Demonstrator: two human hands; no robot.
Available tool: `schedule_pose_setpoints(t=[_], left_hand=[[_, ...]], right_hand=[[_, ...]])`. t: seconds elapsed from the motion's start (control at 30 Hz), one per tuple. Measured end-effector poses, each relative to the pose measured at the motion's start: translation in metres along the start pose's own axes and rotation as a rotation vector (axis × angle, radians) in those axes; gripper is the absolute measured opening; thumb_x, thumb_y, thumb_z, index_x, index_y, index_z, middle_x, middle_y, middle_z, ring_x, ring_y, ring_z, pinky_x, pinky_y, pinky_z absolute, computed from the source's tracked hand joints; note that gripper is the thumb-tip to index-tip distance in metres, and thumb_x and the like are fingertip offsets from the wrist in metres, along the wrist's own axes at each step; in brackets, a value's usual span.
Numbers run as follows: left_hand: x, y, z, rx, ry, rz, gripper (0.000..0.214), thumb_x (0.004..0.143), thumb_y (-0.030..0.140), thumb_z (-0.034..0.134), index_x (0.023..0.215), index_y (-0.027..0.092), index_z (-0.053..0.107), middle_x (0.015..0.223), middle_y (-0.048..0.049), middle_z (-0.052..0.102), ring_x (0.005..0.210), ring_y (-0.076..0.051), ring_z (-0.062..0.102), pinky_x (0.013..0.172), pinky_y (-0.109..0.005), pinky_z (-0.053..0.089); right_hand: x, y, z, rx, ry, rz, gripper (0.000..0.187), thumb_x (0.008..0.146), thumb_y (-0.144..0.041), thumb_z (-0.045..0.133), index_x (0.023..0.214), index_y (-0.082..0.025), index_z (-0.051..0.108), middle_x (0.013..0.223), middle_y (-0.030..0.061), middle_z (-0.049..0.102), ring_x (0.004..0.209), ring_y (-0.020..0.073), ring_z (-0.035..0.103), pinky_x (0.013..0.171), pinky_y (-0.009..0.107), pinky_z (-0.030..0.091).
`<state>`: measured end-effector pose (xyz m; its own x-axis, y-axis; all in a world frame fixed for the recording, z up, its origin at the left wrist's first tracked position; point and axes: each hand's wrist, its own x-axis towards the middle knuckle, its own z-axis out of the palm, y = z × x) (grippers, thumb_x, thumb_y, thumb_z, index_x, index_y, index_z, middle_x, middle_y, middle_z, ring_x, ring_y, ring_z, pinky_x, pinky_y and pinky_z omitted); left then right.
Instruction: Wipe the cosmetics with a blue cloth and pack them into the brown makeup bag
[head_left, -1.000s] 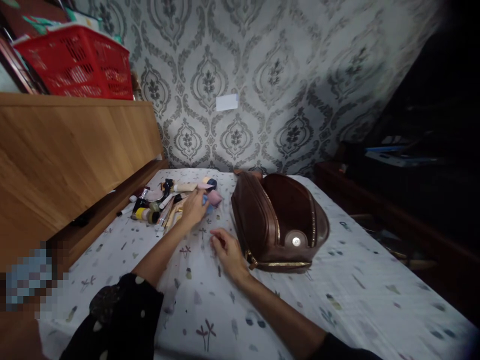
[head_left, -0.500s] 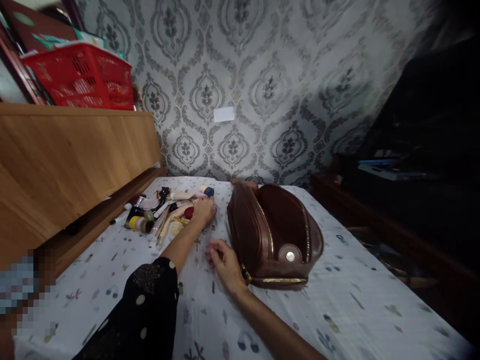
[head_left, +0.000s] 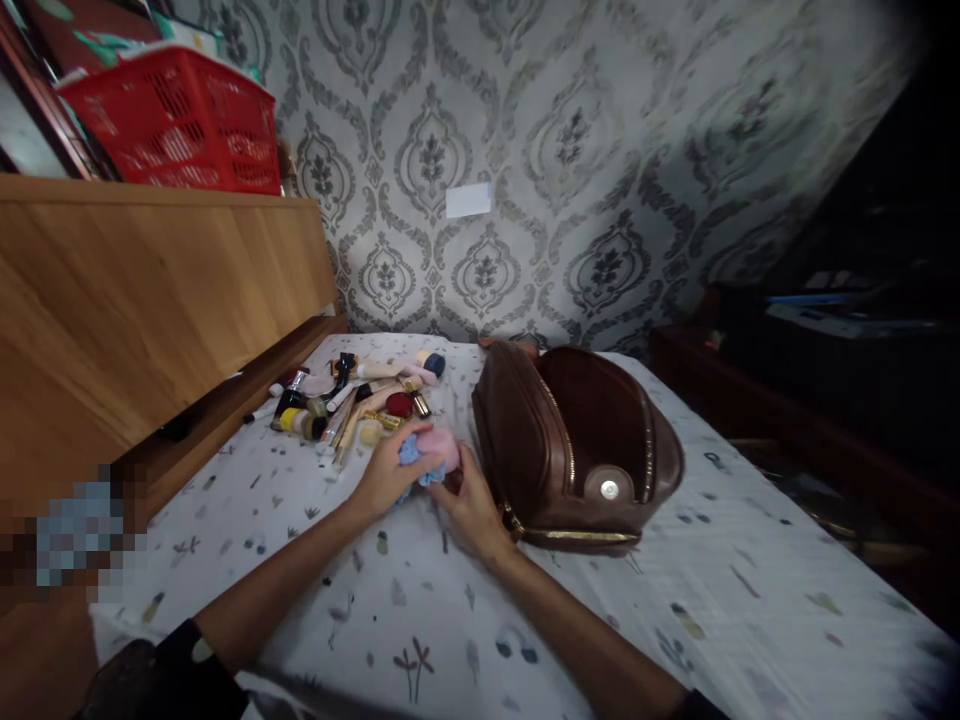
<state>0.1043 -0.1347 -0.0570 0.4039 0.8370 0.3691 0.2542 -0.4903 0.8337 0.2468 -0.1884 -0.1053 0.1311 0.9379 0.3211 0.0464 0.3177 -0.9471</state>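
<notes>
L hand (head_left: pixel 384 478) is curled shut round a blue sponge (head_left: pixel 411 455), w/ a pink sponge (head_left: pixel 441 445) sitting just above its fingertips, touching the blue one. R hand (head_left: pixel 471 505) meets the pink sponge from the other side, fingers bent; can't tell if it grips. Brown bag (head_left: pixel 577 450) lies open just right of both hands, and a cosmetics pile (head_left: pixel 349 400) sits near, beyond the L hand.

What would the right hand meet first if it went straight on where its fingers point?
The pink sponge held in the left hand. The right hand points away and leftward at it, and its fingers seem to touch it. Past it lies the cosmetics pile.
</notes>
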Motion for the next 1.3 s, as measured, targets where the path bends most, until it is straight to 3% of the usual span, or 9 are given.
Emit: schedule_pose_setpoints(t=[0.37, 0.53, 0.67, 0.73, 0.8, 0.9, 1.0, 1.17, 1.3], left_hand=[[-0.011, -0.009, -0.013, -0.051, -0.109, 0.052, 0.037, 0.092, 0.048, 0.053, 0.101, 0.017, 0.071, 0.1, -0.0063, 0.074, 0.098, -0.023, 0.065, 0.089, -0.032, 0.049], [-0.009, -0.01, -0.014, 0.011, 0.115, -0.047, 0.035, 0.093, 0.049, 0.05, 0.084, 0.018, 0.064, 0.072, 0.0002, 0.062, 0.069, -0.016, 0.057, 0.067, -0.027, 0.047], [-0.01, -0.009, -0.013, -0.023, 0.342, -0.097, 0.028, 0.094, 0.048, 0.05, 0.096, 0.021, 0.057, 0.087, -0.0013, 0.061, 0.08, -0.016, 0.059, 0.075, -0.027, 0.049], [-0.014, -0.006, -0.01, -0.052, 0.275, -0.035, 0.031, 0.095, 0.047, 0.05, 0.111, 0.021, 0.054, 0.106, -0.0054, 0.062, 0.096, -0.019, 0.06, 0.085, -0.031, 0.049], [-0.02, -0.002, -0.006, -0.023, 0.067, 0.111, 0.036, 0.095, 0.046, 0.051, 0.121, 0.021, 0.053, 0.115, -0.0088, 0.06, 0.107, -0.022, 0.058, 0.094, -0.035, 0.047], [-0.025, 0.002, 0.0, 0.108, -0.141, 0.321, 0.036, 0.093, 0.042, 0.055, 0.121, 0.019, 0.057, 0.117, -0.0121, 0.058, 0.115, -0.026, 0.054, 0.102, -0.039, 0.043], [-0.026, 0.002, 0.004, 0.19, -0.093, 0.394, 0.031, 0.094, 0.041, 0.055, 0.116, 0.02, 0.061, 0.113, -0.0113, 0.059, 0.112, -0.026, 0.054, 0.1, -0.04, 0.043], [-0.024, 0.001, 0.003, 0.317, 0.055, 0.412, 0.029, 0.092, 0.048, 0.057, 0.094, 0.02, 0.064, 0.089, -0.0061, 0.058, 0.088, -0.022, 0.056, 0.079, -0.034, 0.046], [-0.025, 0.004, -0.004, 0.413, 0.07, 0.375, 0.03, 0.095, 0.046, 0.053, 0.082, 0.02, 0.061, 0.081, -0.0034, 0.054, 0.08, -0.019, 0.055, 0.073, -0.03, 0.044]], right_hand=[[-0.001, -0.01, -0.004, 0.049, -0.137, 0.096, 0.076, 0.06, -0.036, 0.083, 0.126, -0.019, 0.049, 0.12, 0.0086, 0.065, 0.107, 0.0239, 0.063, 0.096, 0.037, 0.051], [-0.004, -0.016, -0.006, -0.052, -0.184, 0.108, 0.075, 0.067, -0.039, 0.08, 0.132, -0.019, 0.048, 0.116, 0.0071, 0.066, 0.105, 0.0232, 0.063, 0.096, 0.037, 0.051], [-0.01, -0.015, -0.003, -0.215, -0.183, 0.084, 0.078, 0.069, -0.034, 0.077, 0.139, -0.021, 0.046, 0.123, 0.0086, 0.063, 0.109, 0.0256, 0.063, 0.098, 0.042, 0.051], [-0.012, -0.015, -0.001, -0.264, -0.168, 0.023, 0.076, 0.069, -0.032, 0.077, 0.137, -0.021, 0.048, 0.131, 0.0099, 0.06, 0.119, 0.0283, 0.058, 0.106, 0.046, 0.046], [-0.013, -0.017, 0.0, -0.276, -0.148, 0.001, 0.063, 0.069, -0.031, 0.076, 0.127, -0.019, 0.055, 0.127, 0.0104, 0.063, 0.119, 0.0296, 0.058, 0.105, 0.047, 0.046], [-0.012, -0.021, -0.001, -0.25, -0.159, 0.081, 0.034, 0.072, -0.033, 0.071, 0.1, -0.019, 0.06, 0.095, 0.0055, 0.069, 0.088, 0.0247, 0.065, 0.081, 0.04, 0.056], [-0.01, -0.024, -0.002, -0.204, -0.15, 0.129, 0.029, 0.069, -0.034, 0.071, 0.089, -0.02, 0.056, 0.079, 0.0005, 0.064, 0.071, 0.0192, 0.06, 0.067, 0.034, 0.053], [-0.006, -0.024, -0.002, -0.155, -0.081, 0.158, 0.043, 0.062, -0.035, 0.073, 0.098, -0.018, 0.055, 0.088, 0.0014, 0.062, 0.08, 0.0201, 0.058, 0.073, 0.033, 0.05], [-0.005, -0.023, -0.003, -0.163, -0.046, 0.157, 0.046, 0.064, -0.039, 0.073, 0.1, -0.018, 0.056, 0.091, 0.0022, 0.062, 0.084, 0.0203, 0.057, 0.076, 0.032, 0.049]])
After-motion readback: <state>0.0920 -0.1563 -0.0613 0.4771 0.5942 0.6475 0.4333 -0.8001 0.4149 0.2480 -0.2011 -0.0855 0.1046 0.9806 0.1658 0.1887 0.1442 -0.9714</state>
